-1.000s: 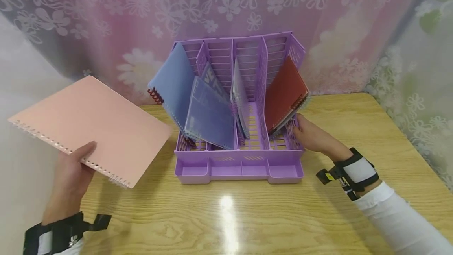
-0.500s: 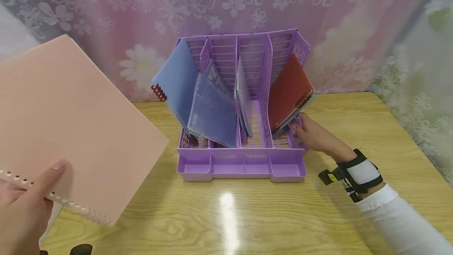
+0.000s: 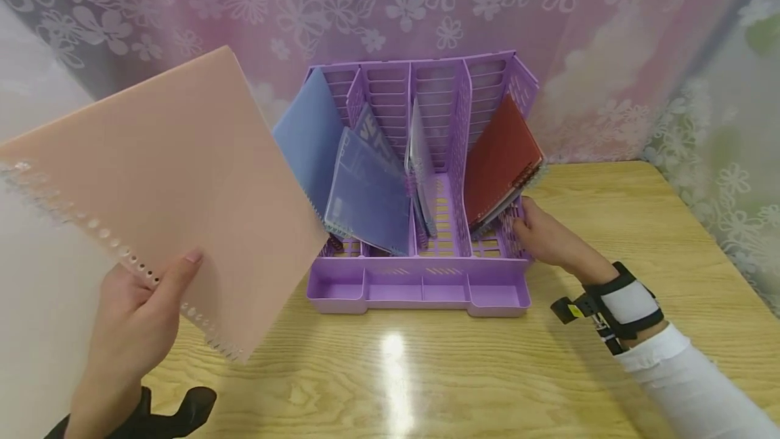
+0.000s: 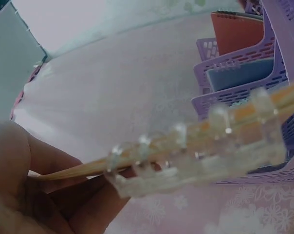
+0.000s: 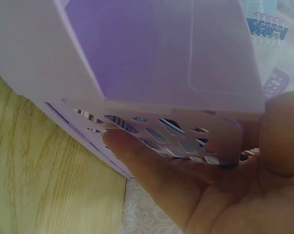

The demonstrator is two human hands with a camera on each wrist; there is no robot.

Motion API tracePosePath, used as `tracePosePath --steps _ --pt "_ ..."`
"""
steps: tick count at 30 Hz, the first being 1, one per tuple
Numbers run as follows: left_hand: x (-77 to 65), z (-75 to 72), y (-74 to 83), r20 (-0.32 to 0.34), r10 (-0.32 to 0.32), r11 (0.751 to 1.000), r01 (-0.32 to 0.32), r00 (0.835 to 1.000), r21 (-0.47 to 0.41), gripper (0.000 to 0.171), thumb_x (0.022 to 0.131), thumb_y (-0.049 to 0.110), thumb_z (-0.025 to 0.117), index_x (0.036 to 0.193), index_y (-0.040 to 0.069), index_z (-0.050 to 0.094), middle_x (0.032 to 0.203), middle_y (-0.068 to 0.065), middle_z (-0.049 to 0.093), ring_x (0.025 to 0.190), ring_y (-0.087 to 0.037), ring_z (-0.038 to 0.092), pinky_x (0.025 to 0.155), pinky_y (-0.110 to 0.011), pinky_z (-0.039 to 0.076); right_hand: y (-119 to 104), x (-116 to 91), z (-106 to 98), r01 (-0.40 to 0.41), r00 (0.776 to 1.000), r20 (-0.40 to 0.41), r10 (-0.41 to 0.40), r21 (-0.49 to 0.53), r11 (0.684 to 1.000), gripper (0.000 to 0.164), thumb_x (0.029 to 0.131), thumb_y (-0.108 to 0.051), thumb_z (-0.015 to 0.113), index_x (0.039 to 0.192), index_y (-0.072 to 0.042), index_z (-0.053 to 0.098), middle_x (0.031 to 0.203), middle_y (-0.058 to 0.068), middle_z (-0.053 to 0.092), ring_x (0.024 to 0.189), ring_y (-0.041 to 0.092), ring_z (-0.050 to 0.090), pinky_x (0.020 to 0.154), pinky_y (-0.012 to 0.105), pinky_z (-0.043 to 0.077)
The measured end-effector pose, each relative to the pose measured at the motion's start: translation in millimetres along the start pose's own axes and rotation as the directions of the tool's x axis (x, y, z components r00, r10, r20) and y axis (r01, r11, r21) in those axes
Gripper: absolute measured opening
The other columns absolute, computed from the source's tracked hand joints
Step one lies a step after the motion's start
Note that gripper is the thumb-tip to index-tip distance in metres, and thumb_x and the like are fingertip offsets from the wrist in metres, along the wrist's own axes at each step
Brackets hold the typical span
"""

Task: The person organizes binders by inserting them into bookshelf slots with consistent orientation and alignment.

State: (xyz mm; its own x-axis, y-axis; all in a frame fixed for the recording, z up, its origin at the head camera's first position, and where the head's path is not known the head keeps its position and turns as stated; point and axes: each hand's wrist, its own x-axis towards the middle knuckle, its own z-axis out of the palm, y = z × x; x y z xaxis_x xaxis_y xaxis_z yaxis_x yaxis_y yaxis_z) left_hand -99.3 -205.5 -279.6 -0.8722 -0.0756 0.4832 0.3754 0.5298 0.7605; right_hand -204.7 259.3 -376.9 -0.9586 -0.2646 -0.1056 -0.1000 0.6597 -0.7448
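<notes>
My left hand (image 3: pixel 137 317) pinches a peach spiral notebook (image 3: pixel 183 181) by its coil-bound edge, thumb on the cover. In the left wrist view its clear coil (image 4: pixel 181 139) runs along the near edge. The notebook is raised left of a purple desk file organizer (image 3: pixel 420 264), and its right corner overlaps the organizer's left side in the head view. My right hand (image 3: pixel 551 236) grips the organizer's right side wall, thumb over its edge; the right wrist view shows fingers (image 5: pixel 137 156) along the perforated outer face.
Standing in the organizer are a light blue notebook (image 3: pixel 313 141), a darker blue notebook (image 3: pixel 368 192), a thin pale notebook (image 3: pixel 420 161) and a red notebook (image 3: pixel 502 161). Shallow trays (image 3: pixel 338 286) line its front. It stands on a wood-grain table (image 3: pixel 305 371) before a floral curtain (image 3: pixel 426 5).
My left hand first brought the peach notebook nearer the head camera, then moved right and tilted it toward the organizer. My right hand keeps its grip on the organizer.
</notes>
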Motion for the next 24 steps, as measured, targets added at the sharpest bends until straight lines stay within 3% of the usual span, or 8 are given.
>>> tracePosePath --steps 3,9,14,17,21,24 --pt "7.9 11.6 3.0 0.027 0.021 0.997 -0.022 0.999 0.067 0.013 0.094 0.001 0.055 0.087 -0.003 0.065 0.077 0.009 0.064 0.071 -0.001 0.06 0.064 -0.012 0.044 0.3 0.3 0.7 -0.003 1.0 -0.008 0.003 -0.009 1.0 0.05 0.101 -0.007 0.027 0.144 0.012 0.01 0.134 0.034 0.035 0.116 0.038 0.04 0.095 0.054 0.035" --pt "28.7 40.6 5.6 0.115 0.075 0.994 -0.084 0.99 0.075 0.017 0.097 0.006 0.05 0.1 -0.005 0.063 0.088 -0.008 0.066 0.077 -0.004 0.06 0.064 -0.013 0.045 0.0 0.8 3.8 -0.01 1.0 -0.019 0.01 -0.014 1.0 0.05 0.101 -0.008 0.026 0.144 0.012 0.009 0.134 0.035 0.034 0.115 0.038 0.04 0.092 0.053 0.036" --pt "43.0 64.4 6.1 0.119 0.065 0.981 -0.085 0.991 0.175 0.017 0.098 0.013 0.048 0.097 -0.002 0.057 0.07 -0.01 0.053 0.059 -0.017 0.048 0.048 -0.026 0.037 1.2 0.7 5.8 0.015 1.0 -0.016 -0.015 -0.006 1.0 0.049 0.101 -0.005 0.027 0.144 0.011 0.011 0.129 0.031 0.036 0.108 0.036 0.041 0.08 0.045 0.04" --pt "51.6 79.5 4.3 0.153 0.048 0.979 -0.077 0.987 0.189 0.017 0.099 0.015 0.045 0.101 -0.001 0.053 0.066 -0.009 0.043 0.052 -0.021 0.04 0.046 -0.032 0.033 1.6 0.6 5.5 0.028 0.999 -0.021 -0.029 -0.028 0.999 0.048 0.1 -0.005 0.026 0.144 0.01 0.012 0.125 0.029 0.038 0.103 0.035 0.044 0.071 0.04 0.042" --pt "64.6 100.8 -2.7 0.211 0.047 0.98 -0.086 0.976 0.179 0.031 0.101 0.013 0.041 0.127 -0.001 0.046 0.072 -0.013 0.045 0.057 -0.026 0.041 0.056 -0.038 0.036 1.9 0.0 3.9 0.033 0.999 -0.035 -0.035 -0.049 0.998 0.048 0.101 -0.005 0.025 0.144 0.01 0.012 0.127 0.03 0.038 0.104 0.035 0.044 0.074 0.041 0.042" --pt "73.3 113.6 -8.1 0.215 0.034 0.983 -0.071 0.976 0.167 0.042 0.102 0.013 0.038 0.142 0.001 0.035 0.099 -0.024 0.058 0.08 -0.037 0.055 0.072 -0.047 0.043 1.8 -0.7 3.3 0.025 0.999 -0.034 -0.027 -0.032 0.999 0.048 0.101 -0.006 0.026 0.144 0.011 0.012 0.126 0.031 0.037 0.103 0.036 0.044 0.074 0.042 0.042"
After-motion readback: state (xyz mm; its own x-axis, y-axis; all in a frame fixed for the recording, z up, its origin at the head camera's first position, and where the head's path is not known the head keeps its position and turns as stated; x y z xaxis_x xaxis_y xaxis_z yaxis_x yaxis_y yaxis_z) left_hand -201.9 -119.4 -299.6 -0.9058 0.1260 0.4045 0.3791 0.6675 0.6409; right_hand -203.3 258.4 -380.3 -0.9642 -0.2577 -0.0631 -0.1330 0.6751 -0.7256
